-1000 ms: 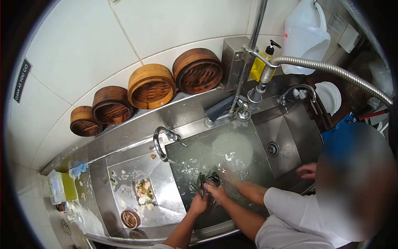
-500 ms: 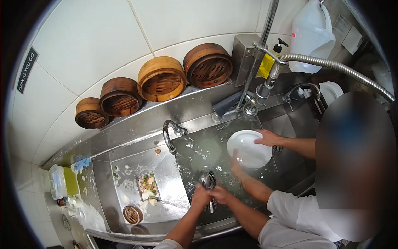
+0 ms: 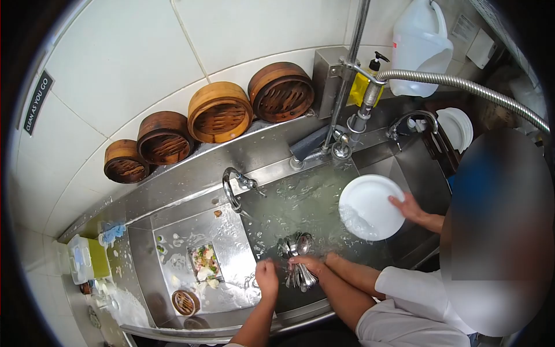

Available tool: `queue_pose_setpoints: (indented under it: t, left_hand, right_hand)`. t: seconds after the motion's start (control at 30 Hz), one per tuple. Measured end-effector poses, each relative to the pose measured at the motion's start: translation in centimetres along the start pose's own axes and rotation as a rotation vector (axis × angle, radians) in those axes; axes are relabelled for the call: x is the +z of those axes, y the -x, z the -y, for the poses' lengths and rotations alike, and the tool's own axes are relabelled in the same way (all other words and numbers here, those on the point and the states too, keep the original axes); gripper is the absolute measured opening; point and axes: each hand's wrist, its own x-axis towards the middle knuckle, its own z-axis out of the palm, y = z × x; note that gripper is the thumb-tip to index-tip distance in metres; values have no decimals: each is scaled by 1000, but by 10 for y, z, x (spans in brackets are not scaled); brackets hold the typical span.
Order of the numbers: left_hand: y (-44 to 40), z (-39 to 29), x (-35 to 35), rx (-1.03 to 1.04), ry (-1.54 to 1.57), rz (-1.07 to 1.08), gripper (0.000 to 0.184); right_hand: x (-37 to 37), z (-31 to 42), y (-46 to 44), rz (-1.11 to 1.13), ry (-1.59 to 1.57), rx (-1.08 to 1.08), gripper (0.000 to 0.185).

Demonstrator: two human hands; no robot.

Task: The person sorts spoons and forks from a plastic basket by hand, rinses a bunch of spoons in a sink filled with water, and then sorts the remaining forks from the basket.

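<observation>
My right hand (image 3: pixel 309 265) is closed around a bundle of metal spoons and other cutlery (image 3: pixel 302 248) at the surface of the cloudy water. The spoon bowls point up and the other ends hang below the hand. My left hand (image 3: pixel 266 279) is just left of the bundle, apart from it, above the sink divider. Its fingers are curled, and anything inside them is hidden.
A co-worker's hand (image 3: pixel 409 207) holds a white plate (image 3: pixel 371 207) at the right; their other hand is hidden near my right hand. A faucet (image 3: pixel 227 188) arches behind. The left basin (image 3: pixel 234 254) holds food scraps (image 3: pixel 204 263) and a small bamboo steamer (image 3: pixel 185 302). Larger steamers (image 3: pixel 219 113) line the ledge.
My left hand has come off the cutlery and moved left. My right hand still holds the bundle. The co-worker's plate has come out of the water, then moved right.
</observation>
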Motion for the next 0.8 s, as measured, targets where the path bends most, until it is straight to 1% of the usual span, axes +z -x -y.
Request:
queue_pose_setpoints:
  t: [0.03, 0.07, 0.1, 0.13, 0.17, 0.2, 0.27, 0.3, 0.33, 0.4, 0.43, 0.47, 0.53, 0.57, 0.6, 0.67, 0.7, 0.73, 0.77, 0.8]
  left_hand:
    - [-8, -7, 7, -108, 249, -130, 55]
    - [-21, -31, 26, -29, 291, -218, 52]
    - [-36, -44, 30, -32, 297, -215, 52]
    - [-54, -50, 35, -243, 383, -110, 50]
    - [-66, -47, 38, -454, 465, -1, 49]
    - [-70, -42, 39, -455, 468, 4, 49]
    - [-82, -22, 40, -299, 215, 367, 54]
    - [-92, 19, 49, -256, 150, 397, 57]
    - [-84, 10, 49, -258, 145, 407, 57]
    - [-61, -21, 41, 221, -287, 401, 55]
    - [-73, 2, 45, 214, -379, 375, 51]
    - [-71, 2, 45, 211, -381, 387, 51]
    - [-74, -4, 45, -72, -309, 353, 52]
    - [-76, 36, 55, 97, -474, 92, 47]
    - [-74, 39, 54, 95, -478, 97, 47]
    - [-73, 39, 56, -102, 427, 182, 42]
    - [-75, 36, 51, -100, 423, 187, 42]
    - [-76, 34, 43, -373, 418, 338, 44]
    - [-73, 32, 37, -649, 408, 484, 47]
    - [-66, 21, 36, -645, 408, 484, 47]
  right_hand:
    - [-1, -5, -1, -13, 1, -22, 21]
    - [5, 0, 7, -21, 1, -21, 21]
    - [10, 6, 17, -29, 18, 11, 22]
    - [15, 12, 22, -35, 35, 41, 23]
    - [17, 12, 20, 95, -22, 78, 20]
    - [18, 11, 22, 89, -21, 78, 20]
    - [31, 14, 36, -16, 16, 345, 19]
    - [26, 3, 27, -4, 29, 272, 26]
    - [18, -8, 19, -9, 20, 267, 26]
    - [9, -27, 9, -39, 369, -40, 27]
    - [20, -36, 11, -178, 208, -272, 32]
    - [23, -37, 13, -186, 198, -273, 32]
    - [22, -23, 9, -432, 814, 78, 52]
    - [28, -9, 11, -434, 812, 74, 52]
    - [38, 2, 19, -406, 865, 173, 61]
    - [52, 7, 32, -383, 916, 270, 71]
    - [60, 3, 37, -580, 1027, 74, 76]
    - [67, 2, 41, -775, 1128, -130, 81]
    - [73, 3, 43, -775, 1126, -130, 81]
    - [80, 10, 44, -845, 1084, -66, 82]
